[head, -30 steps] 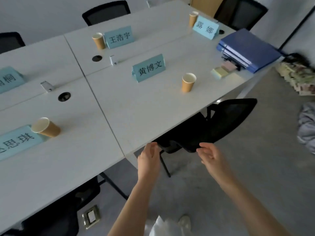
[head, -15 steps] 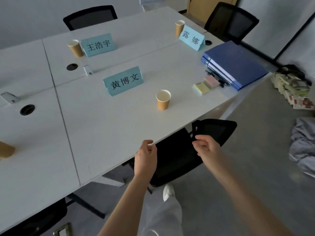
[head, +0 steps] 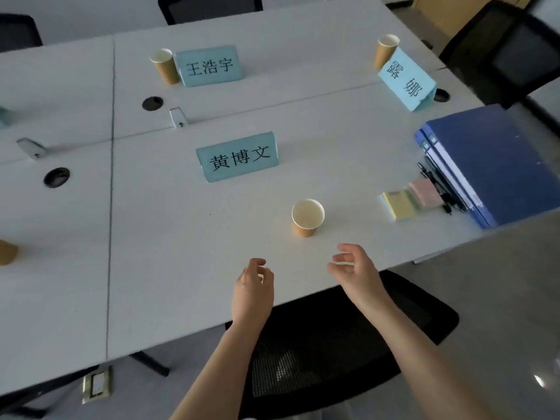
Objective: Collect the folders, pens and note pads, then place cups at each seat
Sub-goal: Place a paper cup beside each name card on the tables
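Both hands have lifted off the black chair back they gripped half a second ago and now hover over the near edge of the white bench (head: 169, 268). Left hand (head: 253, 287) and right hand (head: 357, 269) face each other, fingers loosely curled, holding nothing. Black chair (head: 342, 344) sits tucked below them, under the bench edge. Just beyond the hands stands an upright paper cup (head: 306, 218), in front of a teal name card (head: 238, 156). Two more cups stand farther back: one (head: 165, 65) touching a second name card (head: 209, 66), one (head: 385, 51) behind a third card (head: 406, 81). At the right end lies a stack of blue folders (head: 497, 165). Dark pens (head: 436, 183) lie against its near side, with yellow and pink note pads (head: 410, 199) just beside them.
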Motion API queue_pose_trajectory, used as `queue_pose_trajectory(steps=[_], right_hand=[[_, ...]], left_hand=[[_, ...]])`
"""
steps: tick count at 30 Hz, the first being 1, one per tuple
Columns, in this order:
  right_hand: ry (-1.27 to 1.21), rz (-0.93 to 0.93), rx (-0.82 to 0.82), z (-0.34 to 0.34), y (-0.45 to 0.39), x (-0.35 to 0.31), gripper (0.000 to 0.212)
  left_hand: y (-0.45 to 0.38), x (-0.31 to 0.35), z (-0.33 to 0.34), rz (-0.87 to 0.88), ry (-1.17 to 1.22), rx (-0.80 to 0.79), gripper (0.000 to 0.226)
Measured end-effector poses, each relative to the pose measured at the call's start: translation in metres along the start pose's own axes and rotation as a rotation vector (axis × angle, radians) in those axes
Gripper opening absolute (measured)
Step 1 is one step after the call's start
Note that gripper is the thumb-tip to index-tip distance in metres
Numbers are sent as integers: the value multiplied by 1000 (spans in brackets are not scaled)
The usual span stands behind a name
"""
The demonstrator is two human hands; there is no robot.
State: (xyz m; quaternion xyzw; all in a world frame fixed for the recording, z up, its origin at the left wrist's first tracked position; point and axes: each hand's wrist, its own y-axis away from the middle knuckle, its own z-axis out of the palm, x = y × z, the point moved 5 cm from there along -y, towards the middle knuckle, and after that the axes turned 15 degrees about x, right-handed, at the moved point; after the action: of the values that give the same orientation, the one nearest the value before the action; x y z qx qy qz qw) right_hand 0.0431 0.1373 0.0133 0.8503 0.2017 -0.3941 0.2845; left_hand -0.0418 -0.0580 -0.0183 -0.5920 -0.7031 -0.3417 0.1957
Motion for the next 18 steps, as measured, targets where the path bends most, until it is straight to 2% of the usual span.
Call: queue_pose_trajectory(steps=[8, 15, 18], right_hand=[[151, -107, -179, 40, -84, -4, 85], [160, -261, -324, 67, -130, -5, 89], [105, -283, -367, 74, -139, -6, 88]], left_hand=[[-19, 11, 35, -9, -72, 128, 30], [-33, 21, 58, -55, -142, 298, 37], [-40, 22, 72, -7, -250, 262, 48]])
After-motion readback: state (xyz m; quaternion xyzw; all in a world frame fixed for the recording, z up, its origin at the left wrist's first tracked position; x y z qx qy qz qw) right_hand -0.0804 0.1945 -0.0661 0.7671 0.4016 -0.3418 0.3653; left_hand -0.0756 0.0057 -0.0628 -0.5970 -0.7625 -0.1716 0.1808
